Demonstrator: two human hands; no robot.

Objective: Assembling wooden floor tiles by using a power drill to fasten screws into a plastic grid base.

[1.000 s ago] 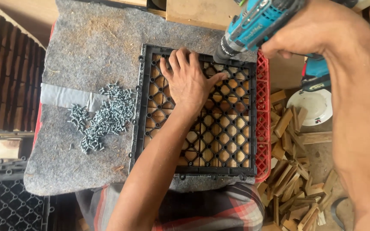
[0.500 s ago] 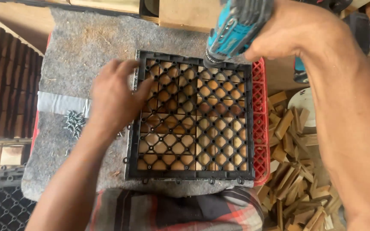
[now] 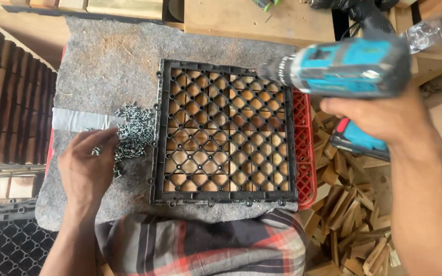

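A grey felt-covered work surface, dusted with sawdust, fills the middle of the head view, and on its right part lies a square black plastic grid tile, flat, with wooden slats showing through its diamond-shaped openings. Under the tile's right edge a red plastic crate shows as a narrow strip. To the right and below, a heap of small wood offcuts lies on the floor, and another black grid panel sits at the lower left corner. The right hand is closed around the grip of a turquoise cordless drill, which is held level above the tile's upper right corner, its chuck pointing left and its tip hanging over the tile's top edge; whether the bit touches the tile cannot be told. A strip of grey tape crosses the left side of the felt. Just beside the tile's left edge lies a loose pile of small silver screws. The left hand rests palm down on the felt at the left rim of that pile, fingers loosely curled and half open, fingertips touching the nearest screws; a few screws lie under the fingers, and whether any is pinched between them cannot be told
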